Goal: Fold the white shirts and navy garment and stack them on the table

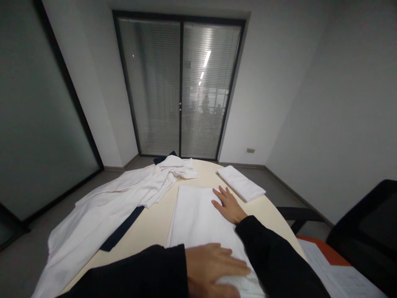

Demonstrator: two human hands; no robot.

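Running lengthwise from 6 to 12 o'clock, the cloth point(197, 217) lies on the table point(155, 227) under the right hand point(230, 206), fingers spread. The left hand point(214, 267), fingers extended toward 3 o'clock, blocks its near part; a folded bundle point(242, 183) sits at 1 o'clock, a rumpled garment point(114, 203) at 10.

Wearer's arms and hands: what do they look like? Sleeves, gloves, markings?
Both the left hand and right hand are bare, no gloves. The left sleeve and right sleeve are long, plain, black or nearly so, ending around the wrists. No logos or cables visible. The left hand is slightly blurred, so fine detail is unclear.
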